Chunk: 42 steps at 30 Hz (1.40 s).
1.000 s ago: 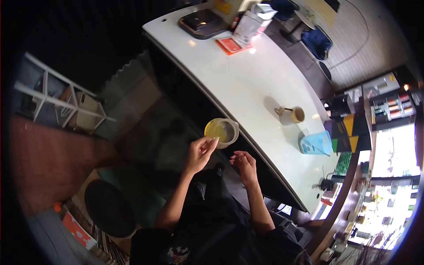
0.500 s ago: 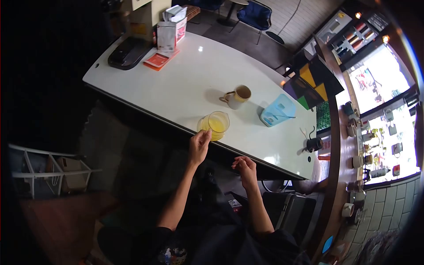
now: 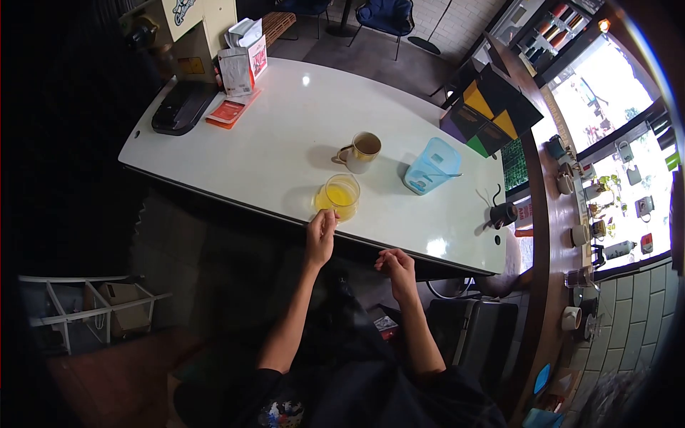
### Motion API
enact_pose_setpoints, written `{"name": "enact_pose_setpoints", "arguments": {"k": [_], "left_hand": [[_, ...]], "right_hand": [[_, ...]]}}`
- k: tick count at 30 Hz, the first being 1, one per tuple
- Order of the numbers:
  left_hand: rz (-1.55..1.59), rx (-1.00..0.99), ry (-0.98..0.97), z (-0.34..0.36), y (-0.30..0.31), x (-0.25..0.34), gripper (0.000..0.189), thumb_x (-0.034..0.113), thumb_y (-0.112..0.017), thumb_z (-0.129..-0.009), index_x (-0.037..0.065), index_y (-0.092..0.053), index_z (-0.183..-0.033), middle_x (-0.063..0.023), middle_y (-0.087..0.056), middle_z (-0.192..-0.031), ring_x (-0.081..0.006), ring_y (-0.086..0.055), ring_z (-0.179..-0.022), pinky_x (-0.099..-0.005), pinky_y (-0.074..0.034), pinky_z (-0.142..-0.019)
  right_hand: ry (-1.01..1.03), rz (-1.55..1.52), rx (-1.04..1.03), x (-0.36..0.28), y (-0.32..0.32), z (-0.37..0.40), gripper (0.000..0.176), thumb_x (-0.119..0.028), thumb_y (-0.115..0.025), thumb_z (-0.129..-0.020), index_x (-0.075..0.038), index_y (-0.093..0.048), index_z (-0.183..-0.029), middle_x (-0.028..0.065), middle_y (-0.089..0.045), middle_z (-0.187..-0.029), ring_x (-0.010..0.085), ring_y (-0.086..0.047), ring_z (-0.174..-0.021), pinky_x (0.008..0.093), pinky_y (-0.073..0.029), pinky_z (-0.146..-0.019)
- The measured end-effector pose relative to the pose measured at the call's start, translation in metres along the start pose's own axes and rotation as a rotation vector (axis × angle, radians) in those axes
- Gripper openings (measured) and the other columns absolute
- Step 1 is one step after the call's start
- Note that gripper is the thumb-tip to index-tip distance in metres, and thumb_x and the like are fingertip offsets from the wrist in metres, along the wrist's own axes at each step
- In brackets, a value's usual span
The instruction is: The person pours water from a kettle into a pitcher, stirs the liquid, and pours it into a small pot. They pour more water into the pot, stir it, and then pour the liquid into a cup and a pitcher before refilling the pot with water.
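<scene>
A clear glass jug [image 3: 348, 211] with yellow liquid in it is near the front edge of the white table. My left hand [image 3: 320, 239] is closed at the jug's near side, fingers pinched together; the grip point is hidden behind them. Just off the table edge, to the right, my right hand [image 3: 397, 270] hangs with its fingers curled in and nothing visible in them. Behind the jug stands a brown and cream mug [image 3: 365, 153], its handle facing left. A translucent light blue container [image 3: 432, 167] with a thin spoon-like handle sticking out is farther right.
On the white table [image 3: 257, 135] are a black flat device [image 3: 185, 107], orange-red packets [image 3: 228, 112] and a white pouch [image 3: 236, 73] at left. A black gooseneck kettle [image 3: 503, 214] stands at the right end, near a dark box with coloured panels [image 3: 485, 113]. Cups line the window ledge.
The view has turned, so the table and its objects appear farther left. The jug sits slightly more to the right relative to the mug, with my left hand still at it. My right hand stays curled.
</scene>
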<state>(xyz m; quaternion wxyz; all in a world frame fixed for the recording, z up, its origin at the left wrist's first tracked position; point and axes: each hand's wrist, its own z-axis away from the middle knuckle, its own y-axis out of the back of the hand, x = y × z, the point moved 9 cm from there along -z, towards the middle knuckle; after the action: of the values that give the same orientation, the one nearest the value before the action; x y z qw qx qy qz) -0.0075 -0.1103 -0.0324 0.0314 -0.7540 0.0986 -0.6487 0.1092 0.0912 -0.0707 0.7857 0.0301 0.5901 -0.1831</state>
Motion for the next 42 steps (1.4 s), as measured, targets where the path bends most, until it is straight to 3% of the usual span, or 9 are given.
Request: {"name": "enact_pose_setpoints", "arguments": {"k": [6, 14, 16, 19, 22, 28, 36, 38, 42], "left_hand": [[-0.154, -0.036, 0.093, -0.01, -0.007, -0.002, 0.033, 0.034, -0.047, -0.101, 0.003, -0.057, -0.095, 0.0001, -0.053, -0.076, -0.0073, -0.051, -0.072, -0.0229, -0.044, -0.063], [-0.226, 0.3, 0.004, -0.013, 0.033, 0.006, 0.027, 0.021, -0.065, -0.092, 0.002, -0.052, -0.107, -0.0035, -0.053, -0.091, -0.0107, -0.051, -0.086, -0.024, -0.047, -0.07], [-0.286, 0.401, -0.159, -0.007, 0.044, 0.015, 0.023, 0.017, -0.064, -0.092, 0.001, -0.051, -0.102, -0.0009, -0.048, -0.083, -0.0087, -0.046, -0.076, -0.0217, -0.043, -0.064], [-0.131, 0.459, -0.167, 0.008, 0.049, 0.019, 0.015, 0.01, -0.061, -0.093, 0.002, -0.048, -0.093, 0.0015, -0.043, -0.077, -0.0053, -0.039, -0.068, -0.0197, -0.035, -0.06], [-0.055, 0.189, -0.13, 0.019, 0.0, 0.029, 0.01, 0.007, -0.056, -0.093, 0.003, -0.047, -0.095, 0.0016, -0.045, -0.077, -0.0032, -0.041, -0.068, -0.0188, -0.035, -0.059], [0.103, -0.355, 0.134, 0.036, -0.13, 0.034, 0.008, 0.006, -0.058, -0.094, 0.004, -0.05, -0.095, 0.0048, -0.049, -0.076, 0.0019, -0.042, -0.064, -0.0146, -0.033, -0.054], [0.081, -0.788, 0.557, 0.053, -0.254, -0.021, 0.035, 0.03, -0.046, -0.101, 0.0, -0.05, -0.118, -0.0059, -0.055, -0.088, -0.0093, -0.056, -0.075, -0.0242, -0.051, -0.068], [0.062, -0.878, 0.596, 0.058, -0.286, -0.045, 0.044, 0.037, -0.043, -0.101, -0.001, -0.046, -0.125, -0.0104, -0.055, -0.099, -0.0143, -0.059, -0.087, -0.0288, -0.053, -0.076], [0.146, -0.897, 0.895, 0.071, -0.345, -0.067, 0.057, 0.049, -0.04, -0.099, 0.0, -0.04, -0.128, -0.0147, -0.055, -0.103, -0.0206, -0.062, -0.089, -0.0322, -0.055, -0.077]], "right_hand": [[0.164, 0.048, 0.245, -0.052, 0.085, -0.003, 0.014, -0.009, -0.053, -0.093, 0.004, -0.06, -0.096, 0.0074, -0.061, -0.078, 0.0136, -0.059, -0.069, 0.0255, -0.048, -0.067], [0.429, 0.981, 1.292, -0.152, 0.297, 0.017, 0.041, -0.028, -0.069, -0.082, 0.007, -0.056, -0.1, 0.023, -0.062, -0.092, 0.0366, -0.06, -0.082, 0.0445, -0.047, -0.077], [0.412, 0.985, 1.282, -0.148, 0.323, 0.009, 0.049, -0.033, -0.069, -0.082, 0.009, -0.054, -0.103, 0.0266, -0.061, -0.096, 0.0433, -0.058, -0.086, 0.0481, -0.045, -0.082], [0.12, 0.768, 1.053, -0.135, 0.37, -0.04, 0.061, -0.05, -0.066, -0.083, 0.005, -0.054, -0.106, 0.017, -0.061, -0.087, 0.0301, -0.062, -0.074, 0.0407, -0.051, -0.068], [-0.098, 0.254, 0.736, -0.121, 0.347, -0.072, 0.054, -0.054, -0.061, -0.086, -0.001, -0.057, -0.096, 0.0118, -0.061, -0.078, 0.0202, -0.058, -0.055, 0.0322, -0.05, -0.049], [0.037, 0.229, 0.819, -0.104, 0.332, -0.087, 0.031, -0.032, -0.056, -0.091, -0.003, -0.055, -0.079, 0.007, -0.055, -0.058, 0.0147, -0.049, -0.039, 0.0285, -0.04, -0.036], [-0.083, 0.491, 0.537, -0.093, 0.244, -0.01, 0.055, -0.043, -0.05, -0.096, 0.006, -0.061, -0.073, 0.015, -0.061, -0.06, 0.0227, -0.062, -0.053, 0.035, -0.046, -0.05], [0.094, 0.867, 0.712, -0.116, 0.259, 0.004, 0.045, -0.038, -0.056, -0.093, 0.005, -0.06, -0.08, 0.0167, -0.061, -0.065, 0.0294, -0.063, -0.06, 0.0389, -0.046, -0.058], [0.357, 0.873, 0.793, -0.173, 0.255, 0.012, 0.037, -0.024, -0.069, -0.084, 0.002, -0.054, -0.106, 0.0191, -0.059, -0.086, 0.0347, -0.061, -0.079, 0.0432, -0.047, -0.066]]}}
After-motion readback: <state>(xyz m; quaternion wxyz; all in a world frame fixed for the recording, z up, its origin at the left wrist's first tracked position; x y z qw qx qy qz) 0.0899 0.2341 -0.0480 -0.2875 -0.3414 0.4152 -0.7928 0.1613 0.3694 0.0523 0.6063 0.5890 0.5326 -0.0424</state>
